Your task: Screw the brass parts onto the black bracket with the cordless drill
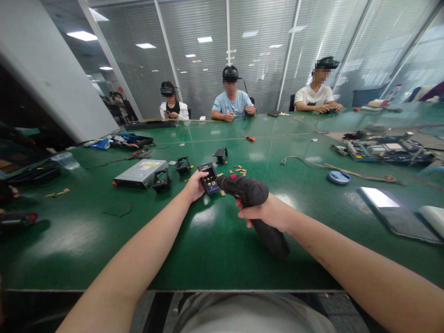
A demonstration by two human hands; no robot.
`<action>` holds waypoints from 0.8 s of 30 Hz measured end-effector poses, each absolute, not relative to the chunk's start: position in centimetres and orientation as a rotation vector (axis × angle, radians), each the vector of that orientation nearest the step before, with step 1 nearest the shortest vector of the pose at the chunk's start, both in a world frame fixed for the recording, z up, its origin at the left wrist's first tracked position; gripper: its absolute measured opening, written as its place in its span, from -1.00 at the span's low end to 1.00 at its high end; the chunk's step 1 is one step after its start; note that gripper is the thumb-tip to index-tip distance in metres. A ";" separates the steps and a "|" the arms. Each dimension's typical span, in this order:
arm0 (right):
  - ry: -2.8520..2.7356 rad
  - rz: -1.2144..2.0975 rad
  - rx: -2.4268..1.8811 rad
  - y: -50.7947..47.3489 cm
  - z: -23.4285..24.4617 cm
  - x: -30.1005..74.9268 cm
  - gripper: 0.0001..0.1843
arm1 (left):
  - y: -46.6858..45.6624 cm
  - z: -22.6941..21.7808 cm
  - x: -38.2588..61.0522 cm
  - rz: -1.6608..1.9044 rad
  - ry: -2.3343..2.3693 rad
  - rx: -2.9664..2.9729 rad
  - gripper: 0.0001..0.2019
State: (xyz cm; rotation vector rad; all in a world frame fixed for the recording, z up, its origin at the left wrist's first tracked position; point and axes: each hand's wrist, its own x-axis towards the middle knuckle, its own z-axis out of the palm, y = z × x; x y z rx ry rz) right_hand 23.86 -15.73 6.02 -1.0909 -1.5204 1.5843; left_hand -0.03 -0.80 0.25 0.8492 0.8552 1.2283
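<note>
My left hand (196,185) grips a small black rectangular housing (210,179) with brass-coloured parts inside, its thumb on the near-left edge. A black cordless drill (244,188) with red accents is in my right hand (258,212), fingers wrapped round its grip. The drill's front end points left at the housing; whether the bit touches it, I cannot tell. Several small brass-coloured pieces (240,169) lie just beyond the drill. Similar black frames stand nearby: one behind the housing (221,155), another (182,164) to its left, and a third (160,179) beside the silver drive.
A silver optical drive (141,173) lies to the left, near a clear plastic cup (65,161). On the right are a blue round lid (338,177), a phone-like slab (398,215) and a circuit board (388,149). Three people sit across the green table (194,259).
</note>
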 end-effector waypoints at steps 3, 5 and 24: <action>-1.519 1.580 -1.085 -15.8 6.2 23.8 -0.70 | -0.8 0.3 0.0 1.229 0.849 0.852 -0.57; -1.522 1.575 -1.087 -15.7 6.2 23.8 -0.71 | -0.8 0.3 0.0 1.229 0.841 0.855 -0.57; -1.545 1.584 -1.084 -15.6 5.9 24.0 -0.71 | -0.7 0.1 -0.1 1.218 0.849 0.853 -0.58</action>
